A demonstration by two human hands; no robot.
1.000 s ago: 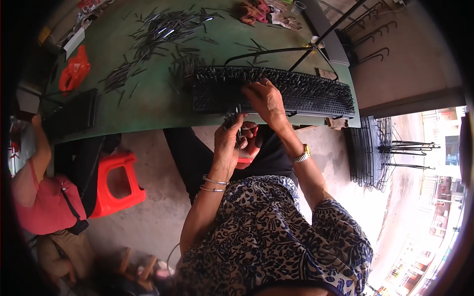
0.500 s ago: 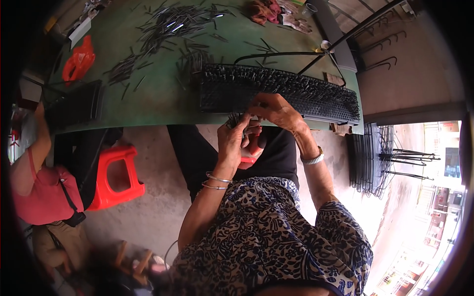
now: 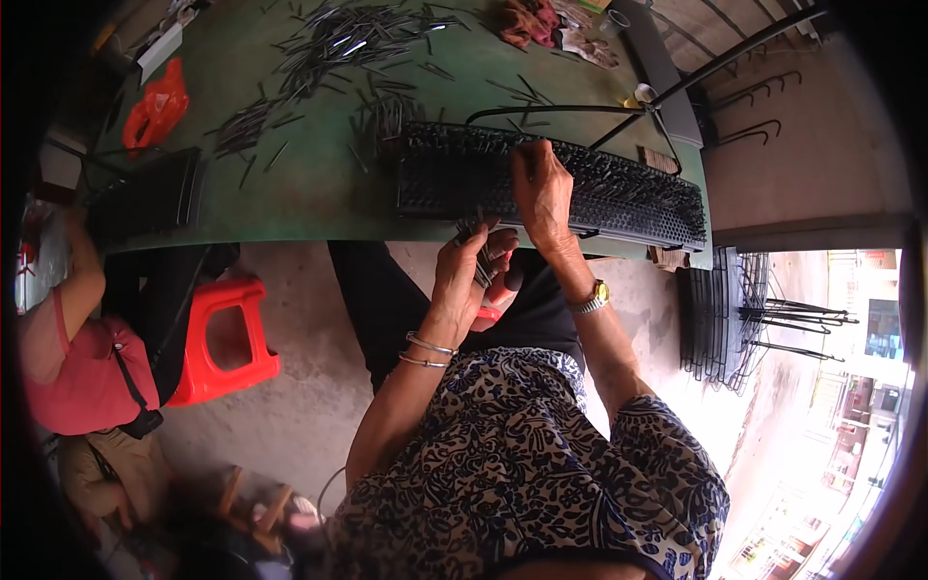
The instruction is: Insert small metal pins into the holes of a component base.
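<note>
The left fingers [image 3: 500,242] are closed around a small bunch of thin dark strips [image 3: 469,226], their ends sticking up past the thumb. The right fingers [image 3: 535,155] are bent down over a long black perforated rack [image 3: 633,220]; their tips are lost against it, so whether they pinch a strip cannot be told. The rack lies on the green desk [image 3: 309,208], just beyond the left fingers and reaching well to the right of them, with many dark pieces standing in its far rows. A heap of loose strips [image 3: 338,48] spreads beyond both sets of fingers, to their left. Farther left of them lies a red plastic bag [image 3: 162,108].
</note>
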